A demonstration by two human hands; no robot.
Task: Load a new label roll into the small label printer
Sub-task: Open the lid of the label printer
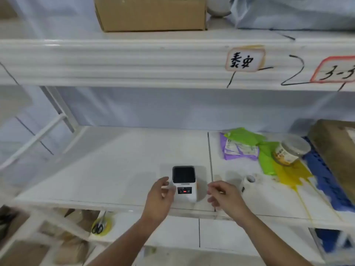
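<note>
A small white label printer (184,184) with a dark top cover and a red light on its front panel stands near the front edge of the white shelf (115,169). A white label roll (247,183) stands on end just right of it. My left hand (160,196) hovers at the printer's left side, fingers spread and empty, close to the casing. My right hand (225,195) floats between the printer and the roll, fingers loosely curled, holding nothing. The picture is blurred by motion.
On the shelf's right side lie green and purple bags (244,146), a lidded plastic jar (291,150), a yellow bag (292,173), a blue crate (326,181) and a brown box (338,143). Scissors (99,227) rest on the shelf below. A cardboard box (151,13) sits above.
</note>
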